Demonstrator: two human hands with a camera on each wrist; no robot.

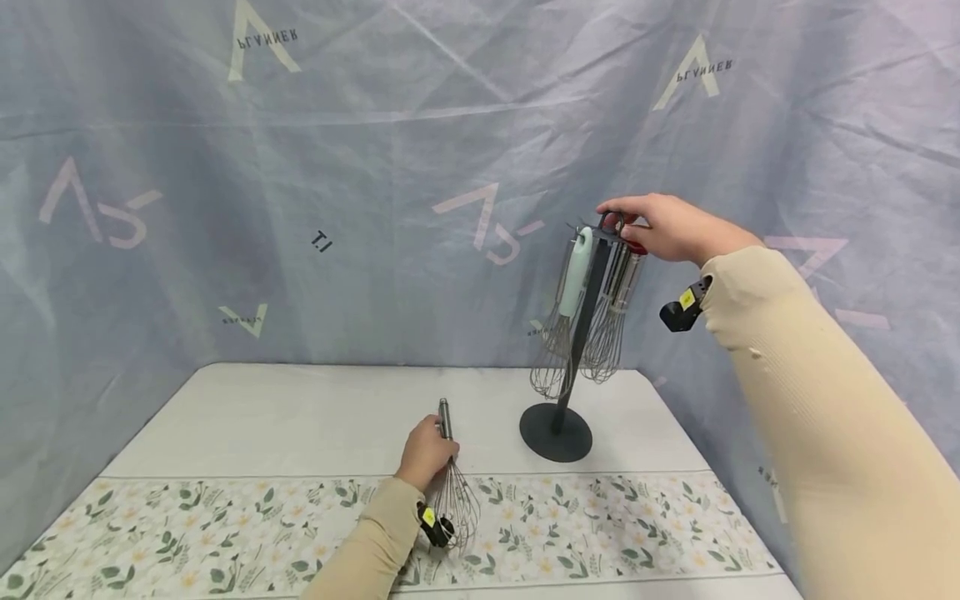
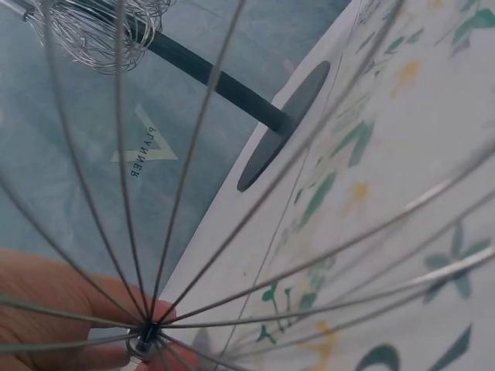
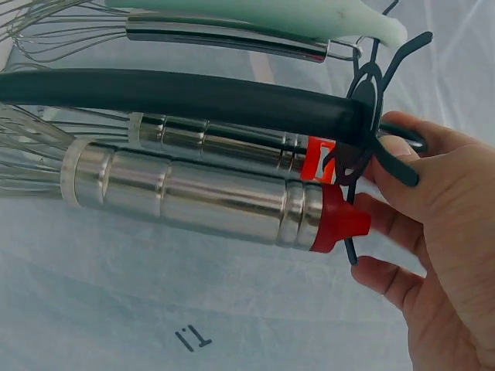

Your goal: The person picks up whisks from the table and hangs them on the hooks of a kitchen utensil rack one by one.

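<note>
My left hand point(image 1: 429, 454) grips a wire whisk point(image 1: 445, 421) by its metal handle, low over the table, with its wire loops pointing toward me. In the left wrist view those wires fan out in front of the fingers. At the right, my right hand point(image 1: 671, 225) holds the top of a dark whisk stand point(image 1: 581, 333), thumb and fingers at its loop and hooks. From the hooks hang a whisk with a mint-green handle point(image 1: 576, 271), a slim metal-handled whisk point(image 3: 224, 39), and two thick metal-handled whisks with red ends, the nearer whisk point(image 3: 201, 197) close to the fingertips.
The stand's round dark base point(image 1: 555, 442) rests on the white table point(image 1: 315, 417). A floral runner point(image 1: 247, 525) crosses the table's near part. Grey-blue printed cloth point(image 1: 337, 167) hangs behind and at both sides.
</note>
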